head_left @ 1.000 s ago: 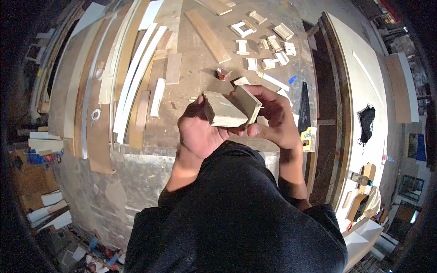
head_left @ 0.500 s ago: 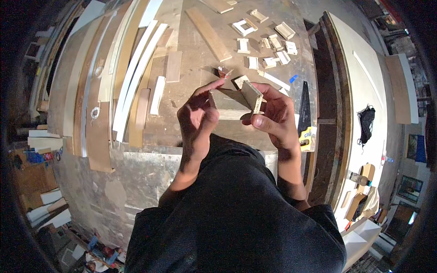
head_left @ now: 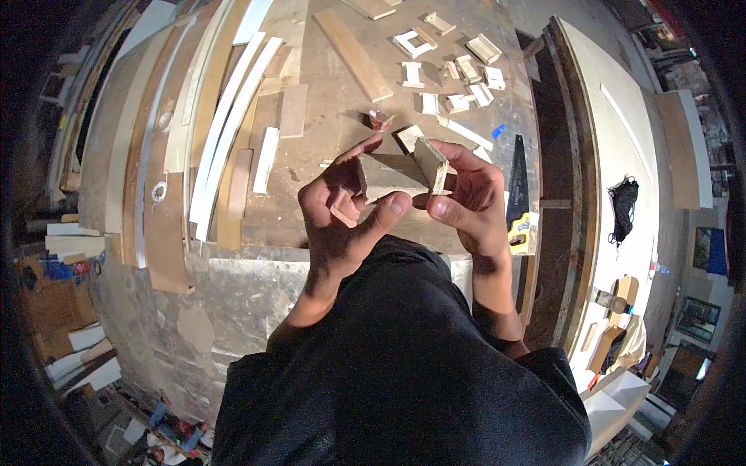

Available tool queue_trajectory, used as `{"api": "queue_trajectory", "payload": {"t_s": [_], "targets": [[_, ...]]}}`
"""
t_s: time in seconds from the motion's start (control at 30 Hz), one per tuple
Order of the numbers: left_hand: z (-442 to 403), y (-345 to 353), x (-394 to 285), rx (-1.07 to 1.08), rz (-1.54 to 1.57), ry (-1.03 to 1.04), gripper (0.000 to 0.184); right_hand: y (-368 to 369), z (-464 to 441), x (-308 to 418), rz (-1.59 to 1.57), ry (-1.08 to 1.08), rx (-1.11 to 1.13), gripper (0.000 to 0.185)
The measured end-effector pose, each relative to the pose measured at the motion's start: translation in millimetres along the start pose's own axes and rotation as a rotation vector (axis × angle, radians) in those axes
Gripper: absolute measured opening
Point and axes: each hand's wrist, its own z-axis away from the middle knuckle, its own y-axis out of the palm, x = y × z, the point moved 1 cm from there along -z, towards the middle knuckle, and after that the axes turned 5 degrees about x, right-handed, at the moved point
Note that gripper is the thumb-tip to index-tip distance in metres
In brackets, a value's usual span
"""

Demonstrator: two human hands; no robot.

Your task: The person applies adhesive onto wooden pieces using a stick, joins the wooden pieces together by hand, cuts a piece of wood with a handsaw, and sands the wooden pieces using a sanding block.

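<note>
Above the bench I hold a small wooden assembly point(head_left: 395, 172), a flat board with an upright panel point(head_left: 430, 163) at its right end. My right hand point(head_left: 475, 190) pinches that panel, thumb in front and fingers behind. My left hand point(head_left: 336, 203) curls around the assembly's left end, its thumb stretched along the near edge. Its fingertips are partly hidden. Just beyond the assembly lies a small wooden piece point(head_left: 407, 137), partly covered by it. A small reddish container point(head_left: 379, 120) stands past my left fingertips.
Several small wooden assemblies point(head_left: 467, 70) sit at the bench's far right. A handsaw point(head_left: 517, 182) with a yellow handle and a blue object point(head_left: 498, 130) lie to the right. Long boards and strips point(head_left: 233, 140) cover the left. A pale panel point(head_left: 614, 155) is further right.
My left thumb has swung right, toward the middle of the assembly's near edge, and the left hand has turned slightly. My right hand keeps its hold on the end panel.
</note>
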Motion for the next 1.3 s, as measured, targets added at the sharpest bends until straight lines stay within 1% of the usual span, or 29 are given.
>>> {"api": "queue_trajectory", "payload": {"t_s": [0.1,0.2,0.3,0.4,0.6,0.67,0.7,0.73,0.8,0.83,0.87,0.9,0.93,0.97,1.0,1.03,1.1,1.13,1.2,1.3], "targets": [[2,3,-5,0.003,0.022,-0.062,0.064,1,2,-2,-0.005,0.017,0.008,0.064],[3,8,-8,-0.051,0.083,-0.044,0.064,1,3,-5,-0.023,-0.016,0.01,0.064],[6,2,-4,-0.014,-0.003,-0.038,0.063,2,3,-5,-0.008,-0.017,-0.005,0.064],[6,5,-7,-0.01,0.008,-0.061,0.063,2,4,-4,-0.016,-0.028,-0.006,0.064],[3,8,-6,-0.015,0.082,-0.029,0.063,-1,2,-9,0.003,-0.053,-0.011,0.061],[4,7,-3,-0.004,0.116,-0.038,0.064,0,3,-9,-0.02,-0.059,-0.029,0.061],[4,7,-3,-0.009,0.131,-0.061,0.068,-1,3,-7,-0.03,-0.03,-0.013,0.061],[5,7,-3,-0.009,0.127,-0.068,0.068,-3,1,-9,0.02,-0.067,0.021,0.065],[2,6,-5,0.017,0.088,-0.032,0.073,1,-1,-8,-0.001,-0.09,0.033,0.072],[2,10,-11,-0.03,0.075,-0.009,0.077,-2,-2,-10,-0.004,-0.097,0.038,0.072],[0,10,-13,-0.032,0.067,-0.001,0.077,-7,-2,-13,-0.019,-0.11,0.056,0.076],[-1,8,-16,-0.029,-0.03,0.078,0.078,-11,-2,-15,-0.033,-0.121,0.076,0.081],[-2,8,-18,-0.029,-0.126,0.156,0.079,-9,1,-13,-0.092,-0.05,0.047,0.087],[-3,7,-14,-0.053,-0.154,0.214,0.08,-10,4,-14,-0.13,-0.033,0.03,0.083],[-3,8,-13,-0.058,-0.16,0.219,0.08,-13,6,-16,-0.167,-0.015,0.011,0.079],[-2,9,-12,-0.059,-0.157,0.216,0.08,-16,6,-21,-0.168,-0.015,0.017,0.079],[-2,11,-16,-0.045,-0.189,0.209,0.081,-22,7,-30,-0.083,-0.104,-0.015,0.061],[-2,11,-14,-0.046,-0.187,0.21,0.081,-23,7,-30,-0.08,-0.104,-0.014,0.061],[-3,12,-10,-0.05,-0.196,0.274,0.08,-23,7,-30,-0.071,-0.109,0.0,0.047],[-3,12,-14,-0.041,-0.234,0.253,0.079,-20,7,-31,-0.055,-0.162,-0.01,0.043]]}}
